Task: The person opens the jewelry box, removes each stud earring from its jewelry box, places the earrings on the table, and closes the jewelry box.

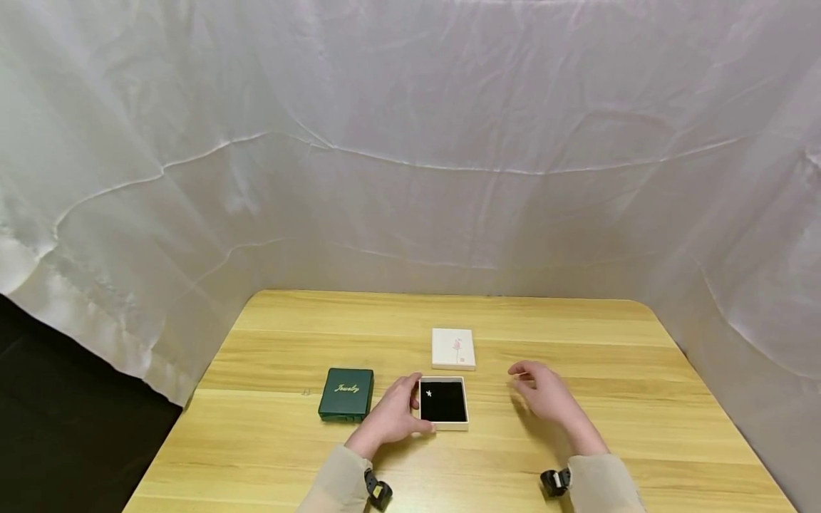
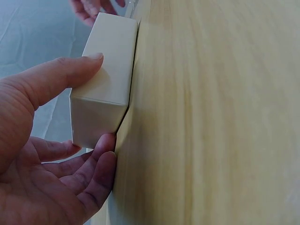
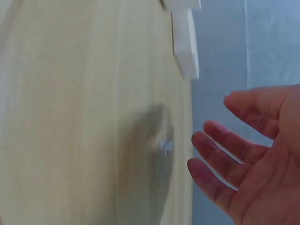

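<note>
My left hand (image 1: 391,415) grips the white open box base (image 1: 452,426) at its left side. In the left wrist view its thumb (image 2: 86,70) presses one wall while the fingers lie round the corner. Inside the base is a black pad (image 1: 449,406), with a small silvery star-shaped piece (image 1: 429,393) on its upper left. My right hand (image 1: 548,395) hovers over the table to the right, holding nothing, its fingers loosely bent. Below it, a tiny shiny clear object (image 3: 164,144) lies on the wood in the right wrist view; its kind is too blurred to tell.
Behind the base lies a white lid (image 1: 452,348) with a pink flower print. A dark green box (image 1: 346,392) marked "Jewelry" sits left of my left hand. Farther left are tiny pieces (image 1: 306,392), perhaps metal. Pale curtains (image 1: 449,214) hang round the wooden table (image 1: 577,328).
</note>
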`<state>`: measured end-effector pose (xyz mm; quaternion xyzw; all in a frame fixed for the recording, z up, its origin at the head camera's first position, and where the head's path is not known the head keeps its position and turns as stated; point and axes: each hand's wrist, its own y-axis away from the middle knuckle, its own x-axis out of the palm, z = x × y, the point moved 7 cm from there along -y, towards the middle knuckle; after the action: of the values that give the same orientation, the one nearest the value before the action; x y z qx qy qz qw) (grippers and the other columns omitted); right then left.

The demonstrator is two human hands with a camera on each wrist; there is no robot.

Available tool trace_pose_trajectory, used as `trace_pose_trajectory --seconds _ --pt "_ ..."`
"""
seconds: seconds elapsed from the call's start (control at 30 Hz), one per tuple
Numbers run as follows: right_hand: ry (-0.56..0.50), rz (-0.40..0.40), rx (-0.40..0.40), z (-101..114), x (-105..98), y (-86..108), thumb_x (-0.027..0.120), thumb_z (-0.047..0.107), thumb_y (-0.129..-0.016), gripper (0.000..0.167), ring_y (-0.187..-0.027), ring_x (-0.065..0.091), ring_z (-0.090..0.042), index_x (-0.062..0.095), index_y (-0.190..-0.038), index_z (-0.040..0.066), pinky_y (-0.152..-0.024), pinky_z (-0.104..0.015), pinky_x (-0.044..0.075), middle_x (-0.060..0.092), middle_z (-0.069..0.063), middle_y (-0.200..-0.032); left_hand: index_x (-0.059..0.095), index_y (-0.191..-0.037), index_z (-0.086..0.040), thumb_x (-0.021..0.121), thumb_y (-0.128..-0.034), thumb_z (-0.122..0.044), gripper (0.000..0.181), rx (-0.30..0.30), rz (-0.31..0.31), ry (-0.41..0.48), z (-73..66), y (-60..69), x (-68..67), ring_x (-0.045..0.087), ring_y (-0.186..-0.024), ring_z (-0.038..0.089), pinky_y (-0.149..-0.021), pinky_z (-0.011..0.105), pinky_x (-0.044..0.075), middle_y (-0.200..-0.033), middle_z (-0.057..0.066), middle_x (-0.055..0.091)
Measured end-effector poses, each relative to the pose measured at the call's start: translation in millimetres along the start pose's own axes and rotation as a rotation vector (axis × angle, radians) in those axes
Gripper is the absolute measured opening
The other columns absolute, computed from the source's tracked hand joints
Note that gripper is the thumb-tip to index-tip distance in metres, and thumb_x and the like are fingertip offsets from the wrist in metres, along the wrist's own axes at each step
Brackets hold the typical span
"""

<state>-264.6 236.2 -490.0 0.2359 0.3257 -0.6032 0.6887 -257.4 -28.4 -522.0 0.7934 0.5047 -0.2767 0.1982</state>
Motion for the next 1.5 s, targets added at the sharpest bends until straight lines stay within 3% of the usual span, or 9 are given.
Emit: trace_pose_trajectory --seconds 0.2,0.5,0.8,1.5 --pt "-0.042 0.049 -0.087 31.5 27.9 -7.8 0.066 0.006 -0.092 0.017 -0.108 0.059 -0.038 0.068 -0.108 0.005 -0.088 -0.051 0.050 0.062 -0.015 -0.118 0.037 -0.145 0.007 0.090 -0.0667 -0.021 0.099 0.016 -0.011 -0.002 -0.2 -0.3 0.5 0.049 -0.080 0.013 -0.077 0.031 0.043 -0.092 0.002 0.051" --pt "-0.015 0.143 -0.233 68.6 68.0 -19.5 0.073 0.008 -0.087 0.015 -0.108 0.057 -0.032 0.069 -0.101 0.009 -0.091 -0.054 0.045 0.062 -0.010 -0.116 0.039 -0.143 0.008 0.090 -0.0672 -0.022 0.096 0.036 -0.014 -0.003 -1.1 -0.5 -0.1 0.050 -0.080 0.013 -0.073 0.028 0.043 -0.098 0.003 0.050" --pt "-0.007 0.158 -0.283 77.6 83.3 -27.9 0.075 0.006 -0.084 0.014 -0.104 0.057 -0.028 0.071 -0.097 0.010 -0.091 -0.051 0.046 0.061 -0.006 -0.109 0.038 -0.143 0.008 0.090 -0.0675 -0.021 0.096 0.034 -0.005 0.004 -1.7 -0.4 -0.1 0.050 -0.079 0.014 -0.070 0.028 0.042 -0.098 0.004 0.050" --pt "0.097 0.248 -0.311 85.2 103.8 -39.1 0.074 0.003 -0.085 0.021 -0.109 0.058 -0.036 0.075 -0.106 0.005 -0.094 -0.053 0.045 0.061 -0.018 -0.118 0.038 -0.143 0.008 0.088 -0.0694 -0.021 0.093 0.038 0.006 0.003 -1.6 -2.2 0.3 0.049 -0.079 0.012 -0.073 0.028 0.042 -0.099 0.004 0.049"
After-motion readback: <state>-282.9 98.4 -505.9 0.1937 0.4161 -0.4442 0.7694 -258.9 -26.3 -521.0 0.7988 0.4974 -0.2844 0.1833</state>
